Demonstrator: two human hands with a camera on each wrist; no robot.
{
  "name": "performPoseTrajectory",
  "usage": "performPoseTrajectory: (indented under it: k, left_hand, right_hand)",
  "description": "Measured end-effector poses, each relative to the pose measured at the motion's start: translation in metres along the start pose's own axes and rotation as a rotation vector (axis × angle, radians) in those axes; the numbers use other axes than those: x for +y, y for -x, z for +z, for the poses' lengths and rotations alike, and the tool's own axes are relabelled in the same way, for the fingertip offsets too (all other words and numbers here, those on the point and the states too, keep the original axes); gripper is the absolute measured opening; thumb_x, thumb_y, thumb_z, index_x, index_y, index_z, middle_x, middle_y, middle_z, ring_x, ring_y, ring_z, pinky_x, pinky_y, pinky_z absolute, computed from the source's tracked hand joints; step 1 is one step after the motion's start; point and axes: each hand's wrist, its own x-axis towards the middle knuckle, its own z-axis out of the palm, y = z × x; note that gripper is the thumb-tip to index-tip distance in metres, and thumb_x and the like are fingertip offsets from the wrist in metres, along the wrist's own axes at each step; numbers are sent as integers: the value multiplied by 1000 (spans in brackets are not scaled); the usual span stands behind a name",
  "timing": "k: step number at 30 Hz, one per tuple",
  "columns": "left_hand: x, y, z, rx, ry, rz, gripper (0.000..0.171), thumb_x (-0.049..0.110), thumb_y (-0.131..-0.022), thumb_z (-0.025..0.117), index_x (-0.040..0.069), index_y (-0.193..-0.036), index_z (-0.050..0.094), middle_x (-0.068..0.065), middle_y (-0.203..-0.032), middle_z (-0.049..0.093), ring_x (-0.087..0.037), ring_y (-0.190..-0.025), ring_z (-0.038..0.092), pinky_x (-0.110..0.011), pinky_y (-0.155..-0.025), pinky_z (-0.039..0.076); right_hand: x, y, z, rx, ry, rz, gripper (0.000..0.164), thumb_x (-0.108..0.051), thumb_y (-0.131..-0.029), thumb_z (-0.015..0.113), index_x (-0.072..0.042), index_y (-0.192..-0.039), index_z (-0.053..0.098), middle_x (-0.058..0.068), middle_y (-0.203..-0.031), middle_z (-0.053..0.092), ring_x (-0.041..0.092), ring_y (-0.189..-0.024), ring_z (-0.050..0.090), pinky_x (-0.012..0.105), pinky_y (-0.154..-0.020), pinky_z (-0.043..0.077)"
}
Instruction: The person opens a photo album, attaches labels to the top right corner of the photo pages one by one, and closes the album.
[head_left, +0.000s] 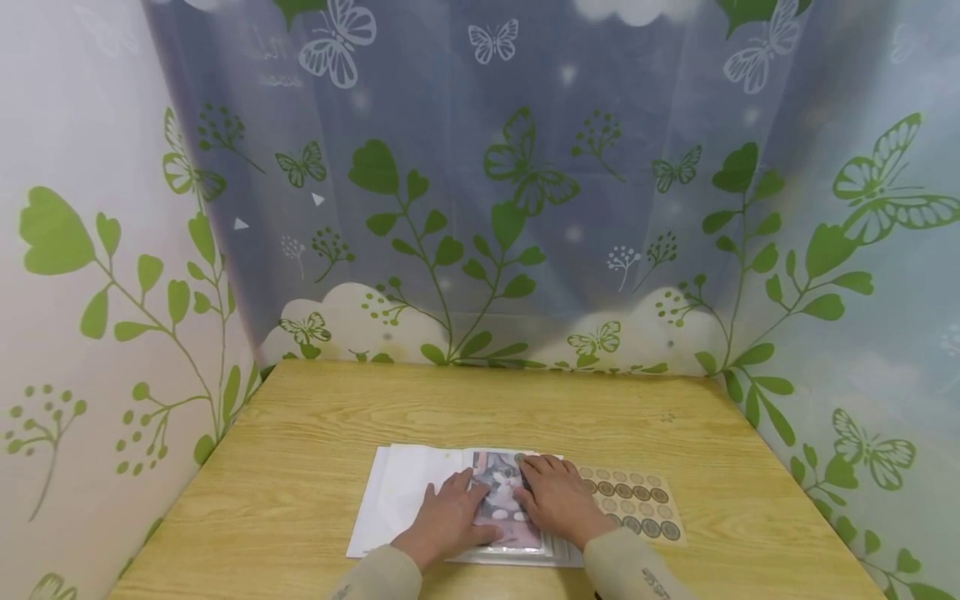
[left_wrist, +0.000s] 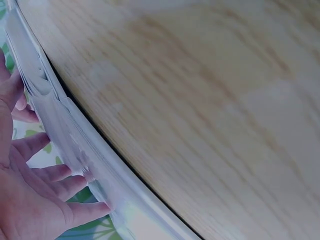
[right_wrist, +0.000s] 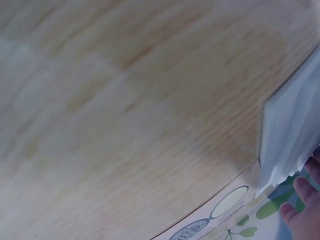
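Note:
An open photo album [head_left: 397, 492] with white pages lies on the wooden table. On its right side is a picture [head_left: 501, 487] under a shiny clear sleeve, with a pale animal-like figure on a grey and pink ground. My left hand [head_left: 446, 515] rests on the picture's left edge, its thumb across the lower part. At the picture's upper right, my right hand [head_left: 561, 500] lies with its fingertips on the page. In the left wrist view, the left fingers [left_wrist: 90, 212] are spread on the album's layered pages [left_wrist: 75, 135]. The right fingertips [right_wrist: 305, 187] are close to the page edges [right_wrist: 290, 130].
A tan sheet of round stickers [head_left: 637, 504] lies right of the album, partly hidden by the right hand. The wooden table [head_left: 480, 408] reaches back to a curtain [head_left: 480, 250] printed with leaves and butterflies, which also hangs at both sides.

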Motion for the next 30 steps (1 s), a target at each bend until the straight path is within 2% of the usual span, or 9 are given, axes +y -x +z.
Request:
performPoseTrajectory:
  k: [7,15,21,30]
  left_hand:
    - [2,1,0,16,-4,1,66,54,-85,71,7,-131,62,-21,-142,49,-40,-131,45,-68,-104,34]
    - [5,2,0,43,-20,22,58,50,-86,71,6,-124,66,-21,-137,54,-39,-126,51,-66,-101,39]
    - [4,3,2,51,-24,29,58,50,-87,70,7,-125,65,-20,-136,54,-38,-125,52,-65,-100,40]
    - [6,6,1,57,-26,32,69,56,-83,71,5,-129,62,-22,-138,52,-40,-126,51,-64,-100,40]
  right_hand:
    - [-1,1,-3,18,5,-19,46,-30,-101,52,-4,-138,56,12,-140,54,35,-130,47,56,-109,34]
    - [3,2,-1,58,-9,-27,47,-32,-99,57,-3,-137,57,13,-137,56,35,-130,48,57,-109,34]
    - [7,4,2,78,-27,4,46,-34,-98,60,-1,-130,60,17,-134,57,37,-127,50,57,-108,35]
    - [12,11,-4,62,-141,84,44,-31,-97,62,1,-126,62,23,-133,57,41,-127,49,60,-108,34]
